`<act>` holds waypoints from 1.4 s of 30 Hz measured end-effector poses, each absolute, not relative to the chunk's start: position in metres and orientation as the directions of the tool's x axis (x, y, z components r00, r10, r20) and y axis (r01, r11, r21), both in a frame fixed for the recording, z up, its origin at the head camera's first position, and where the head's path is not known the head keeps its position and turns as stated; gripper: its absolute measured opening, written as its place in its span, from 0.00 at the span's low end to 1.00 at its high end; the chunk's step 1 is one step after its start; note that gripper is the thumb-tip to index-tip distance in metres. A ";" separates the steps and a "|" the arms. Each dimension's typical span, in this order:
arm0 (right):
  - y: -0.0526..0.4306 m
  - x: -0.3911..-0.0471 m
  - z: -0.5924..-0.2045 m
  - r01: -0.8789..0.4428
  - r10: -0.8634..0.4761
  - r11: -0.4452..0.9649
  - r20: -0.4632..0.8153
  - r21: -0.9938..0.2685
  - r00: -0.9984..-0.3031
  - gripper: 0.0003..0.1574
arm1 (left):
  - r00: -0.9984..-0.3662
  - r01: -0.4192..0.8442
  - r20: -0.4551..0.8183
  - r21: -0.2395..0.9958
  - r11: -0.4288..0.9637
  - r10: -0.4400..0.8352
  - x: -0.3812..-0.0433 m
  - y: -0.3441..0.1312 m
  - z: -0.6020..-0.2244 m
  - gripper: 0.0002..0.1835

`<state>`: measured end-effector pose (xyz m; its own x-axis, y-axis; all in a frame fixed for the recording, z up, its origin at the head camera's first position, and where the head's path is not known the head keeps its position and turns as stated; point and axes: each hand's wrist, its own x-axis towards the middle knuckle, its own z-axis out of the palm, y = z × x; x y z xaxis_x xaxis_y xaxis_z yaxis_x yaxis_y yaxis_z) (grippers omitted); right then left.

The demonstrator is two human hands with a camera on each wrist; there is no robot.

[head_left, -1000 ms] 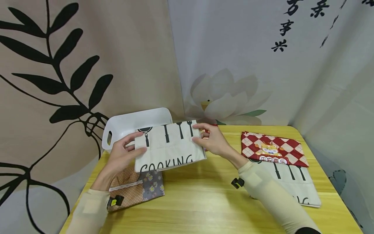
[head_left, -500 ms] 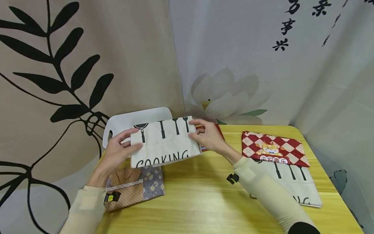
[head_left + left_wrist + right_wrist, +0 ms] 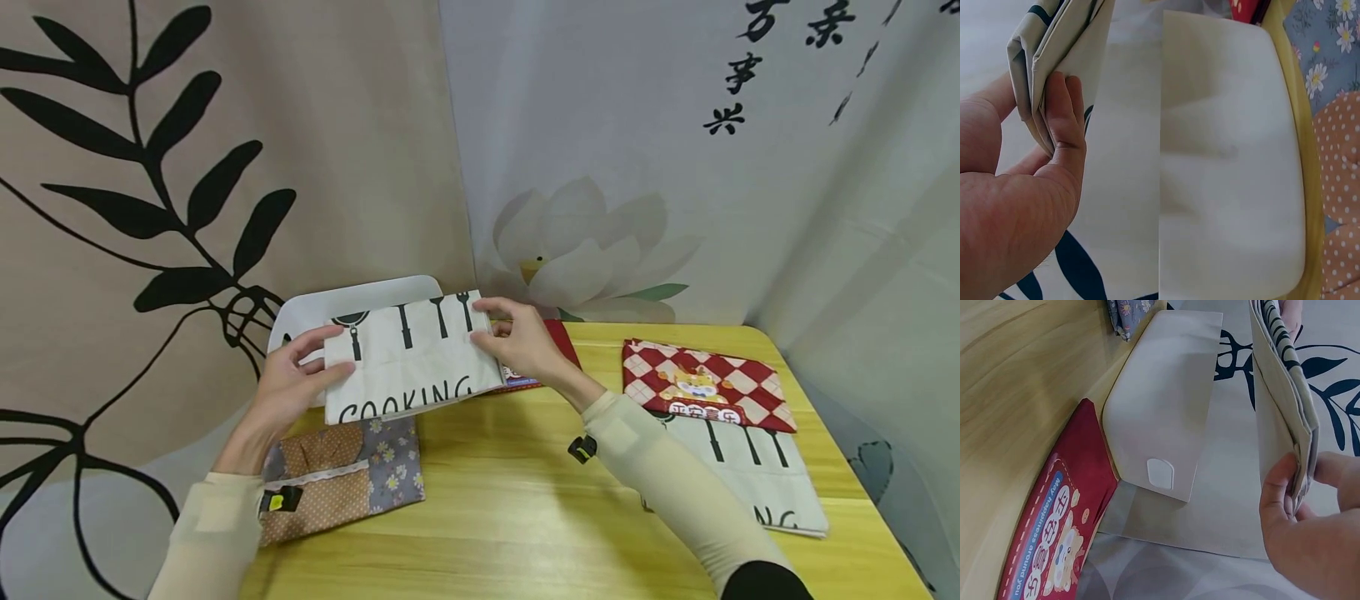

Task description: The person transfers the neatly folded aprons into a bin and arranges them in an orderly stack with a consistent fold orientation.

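- Your left hand [image 3: 288, 375] grips the left edge of a folded white cloth [image 3: 408, 362], thumb on the near face.
- Your right hand [image 3: 521, 340] pinches the same cloth at its upper right corner, thumb and fingers on either side of the folded layers.
- You hold this cloth raised and tilted, its face with black utensil prints and the word "COOKING" turned towards you.
- Behind it, in the head view, a white tray [image 3: 363, 296] with a handle cut-out is partly hidden.
- Below your left hand, a dotted and floral cloth [image 3: 393, 467] lies near the left side of the tabletop [image 3: 510, 525].
- Past your right hand, a red cloth [image 3: 564, 342] shows at the far edge; the right wrist view shows its cartoon animal and "May happiness around you".
- To your right, a red-and-cream checked cloth [image 3: 705, 383] overlaps the far part of a second white cloth [image 3: 757, 471], which your right sleeve [image 3: 660, 471] partly covers.
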<state>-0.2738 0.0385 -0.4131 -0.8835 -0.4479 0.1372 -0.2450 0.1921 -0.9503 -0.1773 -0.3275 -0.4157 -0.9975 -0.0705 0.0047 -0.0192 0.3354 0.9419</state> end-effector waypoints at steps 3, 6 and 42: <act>0.034 -0.275 -0.412 -0.240 -0.447 0.208 0.126 -0.948 -0.886 0.33 | -0.997 -0.024 0.003 0.942 0.334 -0.079 -0.177 -0.331 -0.416 0.37; 0.030 -0.277 -0.411 -0.240 -0.444 0.229 0.118 -0.943 -0.888 0.33 | -0.997 -0.029 -0.002 0.942 0.335 -0.081 -0.178 -0.334 -0.416 0.38; -0.025 -0.310 -0.406 -0.299 -0.418 0.369 0.130 -0.880 -0.899 0.32 | -0.980 -0.154 -0.081 0.885 0.440 -0.180 -0.196 -0.378 -0.414 0.45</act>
<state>-0.3100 -0.0248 -0.4059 -0.8990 -0.4180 0.1302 -0.2991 0.3693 -0.8799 -0.1962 -0.3777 -0.4143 -0.9803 -0.1797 -0.0815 -0.1542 0.4401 0.8846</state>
